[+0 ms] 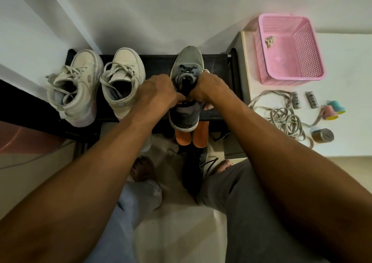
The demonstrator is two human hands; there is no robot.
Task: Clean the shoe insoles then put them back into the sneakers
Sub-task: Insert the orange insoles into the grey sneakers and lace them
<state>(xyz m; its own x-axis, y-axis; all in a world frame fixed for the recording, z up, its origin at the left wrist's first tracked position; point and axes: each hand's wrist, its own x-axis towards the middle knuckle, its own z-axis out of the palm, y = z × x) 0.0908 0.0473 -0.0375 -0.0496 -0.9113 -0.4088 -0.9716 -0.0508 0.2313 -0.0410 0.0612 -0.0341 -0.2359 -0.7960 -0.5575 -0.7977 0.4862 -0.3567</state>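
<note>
Gripping the collar of the grey sneaker (pixel 187 59) from either side, the left hand (pixel 161 93) and right hand (pixel 208 87) curl their fingers over its opening, apparently spreading it. The sneaker stands on a black shoe rack (pixel 157 63), heel toward the person. Two orange insoles (pixel 182 139) lie just behind that heel, overhanging the rack's edge. They look thin, light and floppy, probably best pinched at the heel end. Two white sneakers (pixel 122 85) sit left.
</note>
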